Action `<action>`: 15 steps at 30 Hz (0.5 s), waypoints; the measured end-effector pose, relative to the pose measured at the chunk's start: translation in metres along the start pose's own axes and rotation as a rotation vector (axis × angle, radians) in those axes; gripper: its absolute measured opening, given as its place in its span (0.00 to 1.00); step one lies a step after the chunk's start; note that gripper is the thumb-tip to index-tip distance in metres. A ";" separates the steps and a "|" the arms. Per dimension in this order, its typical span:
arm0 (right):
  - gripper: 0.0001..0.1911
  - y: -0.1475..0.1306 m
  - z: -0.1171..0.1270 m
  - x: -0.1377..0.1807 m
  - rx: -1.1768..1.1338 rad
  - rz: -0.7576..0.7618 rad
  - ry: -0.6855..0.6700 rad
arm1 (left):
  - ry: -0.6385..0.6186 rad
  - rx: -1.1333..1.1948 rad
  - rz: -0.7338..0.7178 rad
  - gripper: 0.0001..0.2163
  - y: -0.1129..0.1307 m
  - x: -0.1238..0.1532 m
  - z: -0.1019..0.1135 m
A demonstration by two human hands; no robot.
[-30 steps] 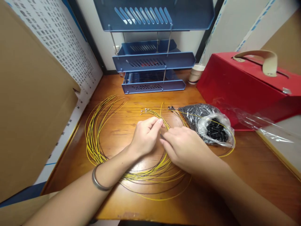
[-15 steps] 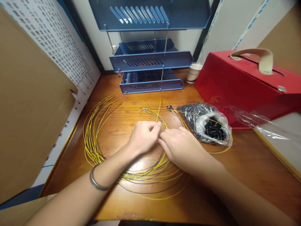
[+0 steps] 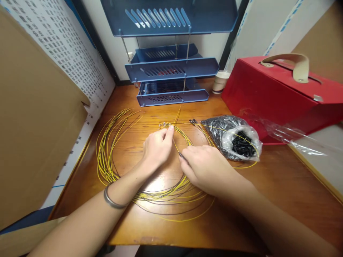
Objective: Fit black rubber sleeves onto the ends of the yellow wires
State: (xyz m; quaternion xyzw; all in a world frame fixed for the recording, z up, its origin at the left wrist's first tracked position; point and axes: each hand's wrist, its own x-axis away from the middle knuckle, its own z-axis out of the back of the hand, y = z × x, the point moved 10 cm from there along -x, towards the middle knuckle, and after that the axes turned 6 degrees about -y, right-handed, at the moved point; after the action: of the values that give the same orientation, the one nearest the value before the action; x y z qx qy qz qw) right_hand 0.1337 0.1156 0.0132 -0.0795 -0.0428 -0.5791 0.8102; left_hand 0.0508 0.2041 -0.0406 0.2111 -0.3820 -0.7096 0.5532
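Note:
My left hand (image 3: 159, 144) pinches a thin yellow wire (image 3: 178, 115), whose end sticks up past the thumb. From there the wire runs down to my right hand (image 3: 202, 164), which is closed on a small black sleeve (image 3: 183, 157) at the fingertips. Whether the wire sits inside the sleeve I cannot tell. Under and around both hands lies a large loose coil of yellow and black wires (image 3: 104, 160). Small metal tips (image 3: 164, 124) show on some wire ends, and black pieces (image 3: 192, 121) on others.
Right of my hands, an open plastic bag (image 3: 227, 142) holds many small black sleeves (image 3: 243, 144). Behind it stand a red case (image 3: 268, 96) with a beige handle and a paper cup (image 3: 220, 82). A blue tiered tray rack (image 3: 171, 71) is at the back, cardboard (image 3: 34, 117) at left.
My left hand has moved left and slightly up, away from the right hand. A stretch of wire and the tip of a black sleeve now show between them.

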 end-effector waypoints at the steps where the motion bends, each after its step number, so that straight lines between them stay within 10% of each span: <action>1: 0.14 0.000 0.000 0.000 0.001 -0.003 -0.002 | -0.017 -0.019 0.000 0.27 0.001 0.001 -0.002; 15: 0.18 0.006 -0.008 -0.002 0.000 -0.066 -0.050 | -0.180 0.229 -0.189 0.23 0.019 0.006 -0.020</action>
State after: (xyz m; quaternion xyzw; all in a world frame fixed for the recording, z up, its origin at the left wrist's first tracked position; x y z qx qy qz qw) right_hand 0.1385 0.1180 0.0048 -0.0925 -0.0657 -0.6033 0.7894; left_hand 0.0755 0.1898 -0.0377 0.2434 -0.4868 -0.7262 0.4200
